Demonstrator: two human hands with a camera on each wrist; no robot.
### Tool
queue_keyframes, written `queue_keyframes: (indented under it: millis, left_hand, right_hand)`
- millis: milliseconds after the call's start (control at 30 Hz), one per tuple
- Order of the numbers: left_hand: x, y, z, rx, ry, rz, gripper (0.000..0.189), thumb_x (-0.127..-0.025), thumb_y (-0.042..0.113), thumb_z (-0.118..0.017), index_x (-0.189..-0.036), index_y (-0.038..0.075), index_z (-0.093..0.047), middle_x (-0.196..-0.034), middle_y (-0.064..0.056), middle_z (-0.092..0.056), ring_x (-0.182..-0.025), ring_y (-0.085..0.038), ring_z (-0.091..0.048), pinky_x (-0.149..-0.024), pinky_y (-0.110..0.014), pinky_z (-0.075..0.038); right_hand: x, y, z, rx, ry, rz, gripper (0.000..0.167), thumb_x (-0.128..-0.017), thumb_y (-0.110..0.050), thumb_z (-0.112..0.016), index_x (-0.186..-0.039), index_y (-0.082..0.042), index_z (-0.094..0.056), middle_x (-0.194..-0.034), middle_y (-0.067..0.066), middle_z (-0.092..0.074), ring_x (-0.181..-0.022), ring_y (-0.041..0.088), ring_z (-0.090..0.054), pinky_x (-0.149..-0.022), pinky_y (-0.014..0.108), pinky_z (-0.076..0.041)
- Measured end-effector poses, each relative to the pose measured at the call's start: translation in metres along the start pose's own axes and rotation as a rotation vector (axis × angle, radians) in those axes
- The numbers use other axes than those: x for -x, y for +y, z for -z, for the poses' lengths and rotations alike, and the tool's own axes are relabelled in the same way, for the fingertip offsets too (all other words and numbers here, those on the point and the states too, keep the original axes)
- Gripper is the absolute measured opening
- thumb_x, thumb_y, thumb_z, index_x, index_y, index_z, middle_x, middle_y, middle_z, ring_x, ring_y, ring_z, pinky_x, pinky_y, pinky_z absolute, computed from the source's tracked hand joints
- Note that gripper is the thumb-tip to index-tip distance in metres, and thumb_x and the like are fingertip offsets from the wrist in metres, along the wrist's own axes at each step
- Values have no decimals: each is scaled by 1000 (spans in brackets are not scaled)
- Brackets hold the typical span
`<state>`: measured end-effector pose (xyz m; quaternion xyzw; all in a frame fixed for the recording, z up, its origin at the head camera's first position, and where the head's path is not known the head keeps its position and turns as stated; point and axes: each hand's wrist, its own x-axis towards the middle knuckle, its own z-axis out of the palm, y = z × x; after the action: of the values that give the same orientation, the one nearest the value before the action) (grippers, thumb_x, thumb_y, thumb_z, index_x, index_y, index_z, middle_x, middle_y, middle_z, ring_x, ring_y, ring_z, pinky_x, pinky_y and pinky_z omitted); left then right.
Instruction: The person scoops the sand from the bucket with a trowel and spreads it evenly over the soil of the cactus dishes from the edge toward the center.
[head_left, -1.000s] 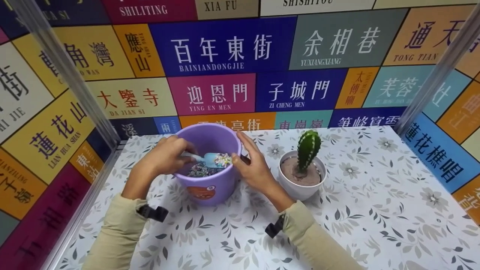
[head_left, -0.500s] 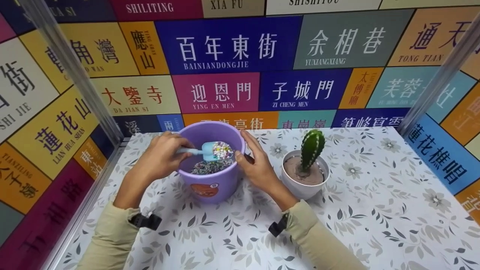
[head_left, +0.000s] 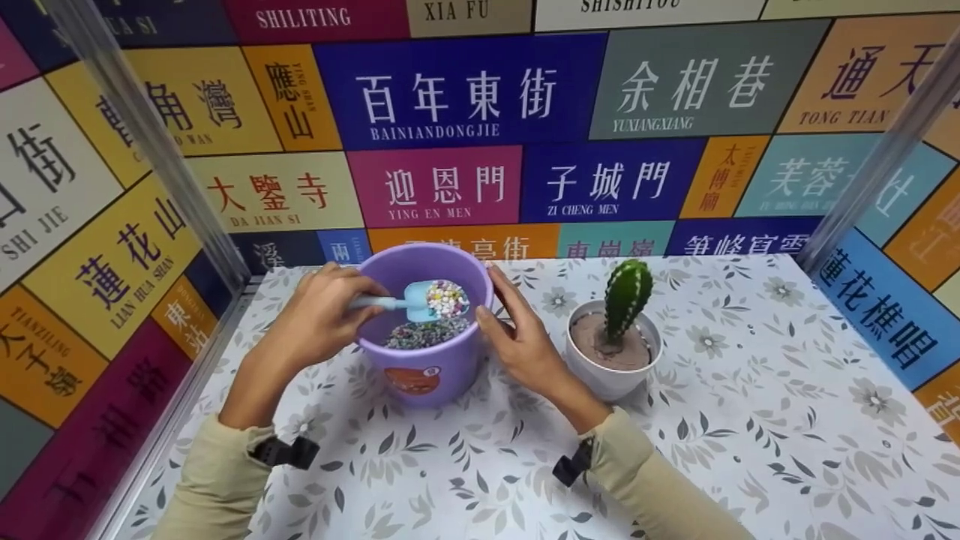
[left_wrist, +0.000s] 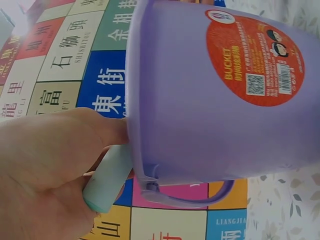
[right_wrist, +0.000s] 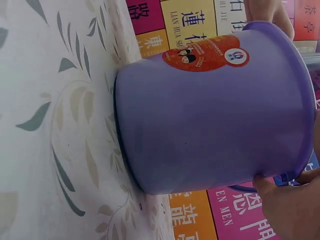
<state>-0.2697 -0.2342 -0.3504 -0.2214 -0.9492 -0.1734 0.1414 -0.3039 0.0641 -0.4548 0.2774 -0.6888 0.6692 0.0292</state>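
Note:
A light blue scoop [head_left: 417, 303] heaped with small multicoloured pellets [head_left: 448, 298] is held level over the mouth of a purple bucket [head_left: 427, 390]. My left hand [head_left: 322, 311] pinches its handle [left_wrist: 107, 177] at the bucket's left rim. More pellets [head_left: 426, 334], darker in the shade, lie inside the bucket below the scoop. With thumb and fingers at the rim, my right hand [head_left: 525, 337] holds the bucket's right side; its fingertips press the wall in the right wrist view. The bucket stands upright on the table.
A white pot [head_left: 613, 379] with a green cactus [head_left: 628, 300] in brown soil stands just right of my right hand. A floral cloth [head_left: 465, 472] covers the table. Panels with lettering [head_left: 457, 90] rise at the back and sides, with clear posts at the corners.
The scoop with its pellets has risen from low in the bucket to rim height, then held nearly still. The right hand stays on the bucket's rim.

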Motion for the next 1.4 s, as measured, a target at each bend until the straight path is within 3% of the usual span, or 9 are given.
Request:
queue_keyframes:
  millis: [267,467,633,733,900,1133,1267,1400]
  left_hand:
    - [2,6,3,-1,8,-24,20,-97,19,-82,-115,11,-83,-113,-7,-82,-109,-34,-65,-99,-59,-47]
    - [-1,11,7,6,21,-46,20,-97,17,-81,-115,10,-82,-114,-9,-81,-112,-35,-67,-101,-60,-49]
    - [-3,18,8,30,25,-49,20,-97,18,-81,-116,10,-82,-114,-8,-81,-113,-34,-67,-103,-60,-48]
    - [-5,24,7,26,22,-58,21,-98,20,-81,-116,10,-82,-115,-8,-81,-111,-33,-66,-101,-58,-48]
    - [-12,35,3,8,10,-94,21,-97,20,-82,-115,10,-82,-114,-8,-80,-111,-33,-66,-101,-57,-49]
    - [-24,49,-4,18,-15,-142,19,-97,19,-81,-114,11,-82,-112,-7,-81,-117,-33,-68,-116,-60,-45]
    - [-32,59,-8,6,-27,-166,19,-99,22,-80,-116,13,-82,-113,-4,-81,-115,-31,-68,-117,-56,-46]
    - [-39,69,-13,14,-56,-171,21,-101,25,-77,-119,15,-82,-118,-2,-81,-117,-29,-67,-108,-53,-50]
  right_hand:
    - [17,-16,22,48,-20,73,58,-108,-13,-66,-162,-4,-46,-172,12,-42,-163,28,-37,-125,45,-42]
    - [37,-35,33,129,-81,119,42,-110,-9,-61,-152,-4,-58,-156,13,-61,-150,27,-56,-120,37,-49]
    - [53,-42,47,207,-74,177,36,-109,-4,-60,-145,-5,-65,-146,11,-68,-141,25,-63,-114,36,-54]
    - [62,-41,61,281,-24,206,33,-106,-1,-63,-138,-7,-71,-137,9,-74,-129,24,-71,-108,33,-58]
    - [77,-40,91,355,65,186,28,-102,5,-66,-126,-7,-77,-120,12,-80,-107,20,-78,-94,28,-63]
    - [92,-35,132,425,247,134,30,-98,14,-63,-106,-8,-81,-99,11,-81,-82,24,-76,-75,21,-62]
    - [91,-32,150,421,391,47,26,-100,12,-60,-100,-5,-80,-94,13,-79,-79,20,-75,-71,21,-60]
    - [88,-24,162,414,485,28,19,-102,7,-61,-106,-1,-77,-102,14,-76,-92,12,-72,-81,19,-58]
